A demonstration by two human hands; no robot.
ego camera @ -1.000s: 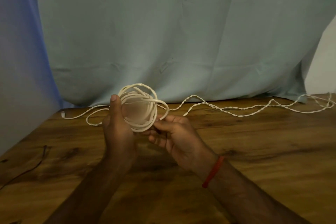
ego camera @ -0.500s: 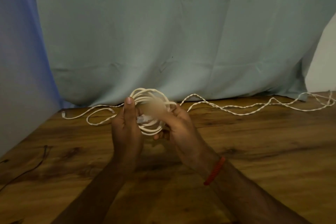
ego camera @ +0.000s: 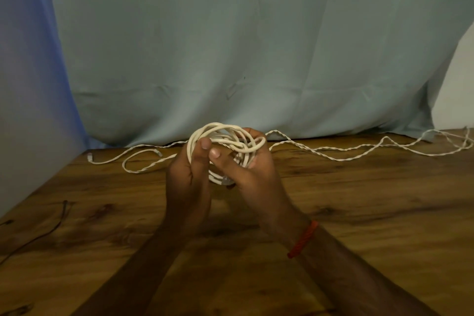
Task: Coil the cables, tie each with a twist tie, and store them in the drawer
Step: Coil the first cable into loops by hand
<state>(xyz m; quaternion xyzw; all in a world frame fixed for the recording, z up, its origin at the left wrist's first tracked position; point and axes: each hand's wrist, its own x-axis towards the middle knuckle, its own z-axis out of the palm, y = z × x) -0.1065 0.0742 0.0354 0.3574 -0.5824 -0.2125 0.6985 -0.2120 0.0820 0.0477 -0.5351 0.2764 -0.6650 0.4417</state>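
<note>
Coil [ego camera: 225, 140] of white cable is held above the table [ego camera: 359, 213], near its far edge, its loops standing roughly upright with the opening facing the camera. The left hand [ego camera: 186, 179] grips the coil's left side, thumb pointing up across the loops. The right hand [ego camera: 256, 177] grasps the right side, fingers curled behind, thumb reaching inward. A twisted cable [ego camera: 359, 152] lies stretched left to right behind the hands.
</note>
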